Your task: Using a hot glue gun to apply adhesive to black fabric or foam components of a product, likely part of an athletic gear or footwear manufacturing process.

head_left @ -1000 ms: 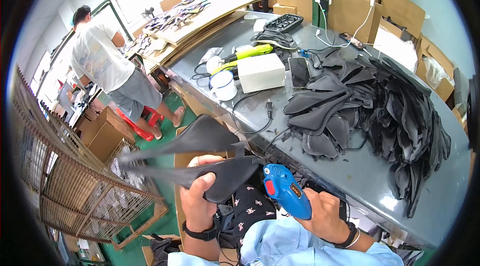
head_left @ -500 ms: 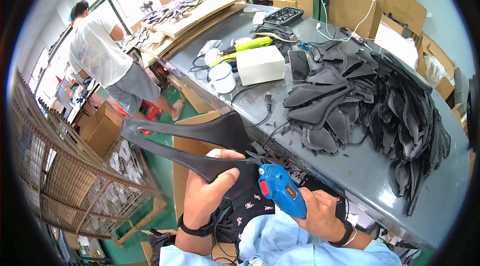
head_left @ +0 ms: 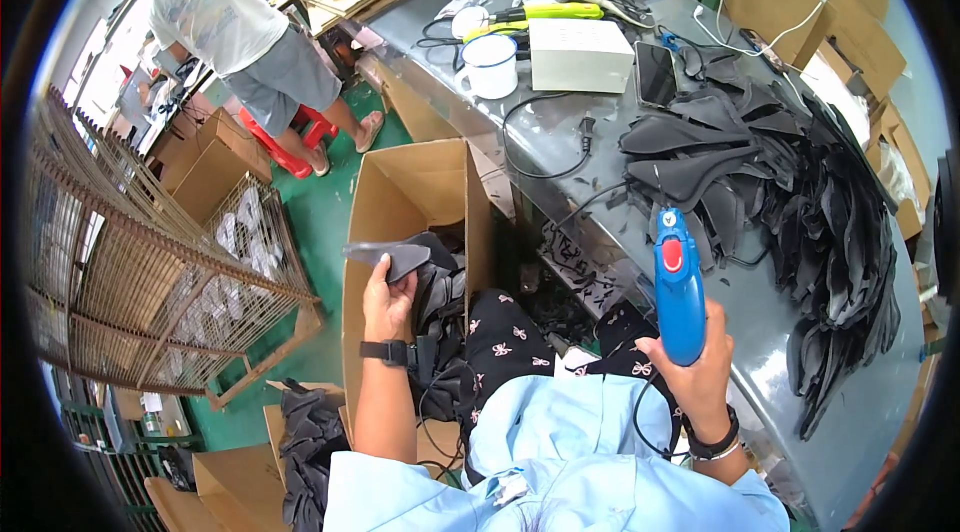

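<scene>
My left hand (head_left: 390, 307) pinches a thin black moulded piece (head_left: 408, 260) by its edge, over a tall open cardboard box (head_left: 480, 222). Part of that piece is smeared by motion. More black pieces (head_left: 440, 297) lie inside the box, just beneath it. In my right hand (head_left: 700, 372) is a pair of blue electric scissors (head_left: 680, 302) with a red button, its narrow tip pointing away from me. The scissors hang above the table edge, near a heap of similar black pieces (head_left: 690, 147).
On the grey table (head_left: 770, 352) stand a white mug (head_left: 490, 67), a white box (head_left: 580, 57), a phone (head_left: 655, 74) and a loose plug (head_left: 586, 132). A wire rack (head_left: 150, 262) is at left. Another person (head_left: 225, 22) stands by a red stool (head_left: 270, 142).
My left hand has moved down and left, carrying the black piece away from the scissors to the cardboard box. My right hand has swung right with the scissors. The view has shifted.
</scene>
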The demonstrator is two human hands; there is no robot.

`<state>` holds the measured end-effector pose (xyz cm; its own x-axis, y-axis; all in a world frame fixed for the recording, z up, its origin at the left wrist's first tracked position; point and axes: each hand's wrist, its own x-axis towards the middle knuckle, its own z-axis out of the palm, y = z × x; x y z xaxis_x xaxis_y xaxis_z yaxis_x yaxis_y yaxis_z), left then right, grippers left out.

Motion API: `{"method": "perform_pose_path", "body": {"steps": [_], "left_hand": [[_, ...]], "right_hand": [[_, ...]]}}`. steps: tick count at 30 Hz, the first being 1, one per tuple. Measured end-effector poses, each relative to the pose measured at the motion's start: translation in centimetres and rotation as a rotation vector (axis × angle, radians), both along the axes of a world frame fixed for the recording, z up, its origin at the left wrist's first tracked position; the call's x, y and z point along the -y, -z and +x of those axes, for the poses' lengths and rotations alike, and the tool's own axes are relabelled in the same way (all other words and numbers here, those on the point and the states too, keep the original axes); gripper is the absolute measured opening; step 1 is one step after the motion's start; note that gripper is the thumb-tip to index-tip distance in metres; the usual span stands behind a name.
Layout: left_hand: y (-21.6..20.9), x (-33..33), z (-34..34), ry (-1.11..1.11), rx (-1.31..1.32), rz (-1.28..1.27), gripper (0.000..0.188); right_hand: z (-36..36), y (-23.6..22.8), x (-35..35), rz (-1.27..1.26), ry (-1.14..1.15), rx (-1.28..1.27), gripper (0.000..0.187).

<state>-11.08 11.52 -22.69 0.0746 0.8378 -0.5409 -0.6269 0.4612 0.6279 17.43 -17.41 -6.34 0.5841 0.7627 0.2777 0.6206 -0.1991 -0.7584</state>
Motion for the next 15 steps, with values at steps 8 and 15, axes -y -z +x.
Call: {"method": "perform_pose_path", "body": {"steps": [8, 15], "left_hand": [[7.9, 2.3, 1.6, 0.234, -0.263, -0.320, 0.034], [-13.9, 6.0, 18.5, 0.830, -0.328, 0.615, 0.023]], "right_hand": [[0.4, 0.1, 1.0, -0.027, 0.042, -0.032, 0.060], [0.7, 0.7, 0.2, 0.093, -0.001, 0.076, 0.058]]}}
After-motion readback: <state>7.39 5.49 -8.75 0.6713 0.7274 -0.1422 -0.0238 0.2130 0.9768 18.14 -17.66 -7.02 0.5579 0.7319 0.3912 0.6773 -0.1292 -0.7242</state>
